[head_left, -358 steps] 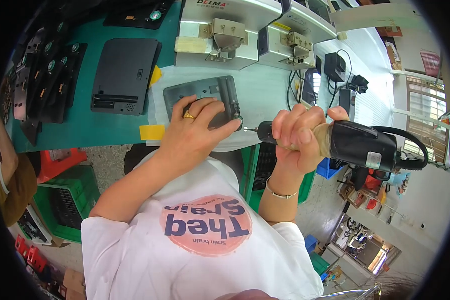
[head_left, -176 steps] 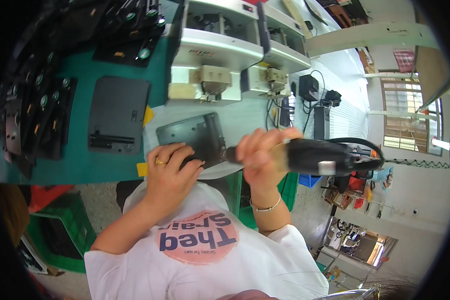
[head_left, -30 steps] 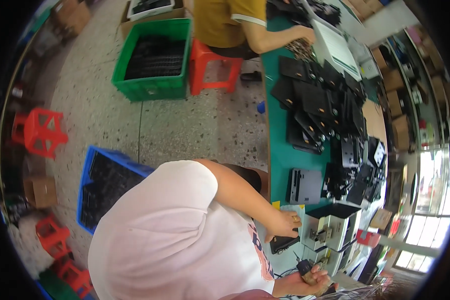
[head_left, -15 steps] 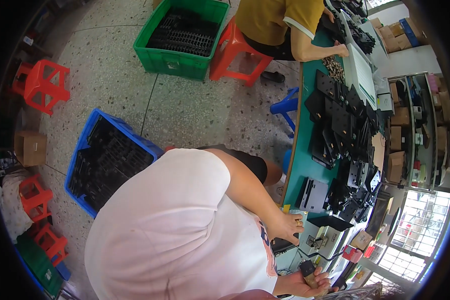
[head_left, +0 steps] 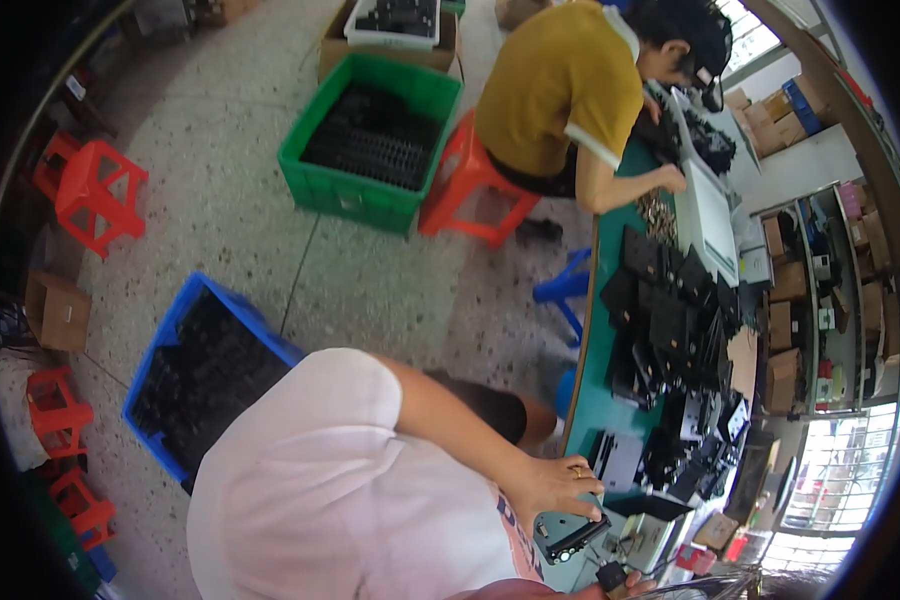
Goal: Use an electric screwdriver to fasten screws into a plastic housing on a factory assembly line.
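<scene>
My left hand, with a ring on one finger, comes in at the end of a bare arm from a white sleeve. Its fingers curl over a black hardware part that has small bright metal pieces along it. A greyish flat surface shows beside that part; whether it belongs to it I cannot tell. At the lower edge my right hand, partly cut off, is closed round a hand tool with a black head. Most of the tool's grip is hidden.
Heaps of black metal parts cover the green worktable. A co-worker in a mustard shirt sits farther along it on a red stool. A blue crate and a green crate of black parts stand on the floor.
My left hand has moved down and slightly left, and the black part now shows under its fingers. My right hand with the tool sits lower in view. The whole view has tilted upward.
</scene>
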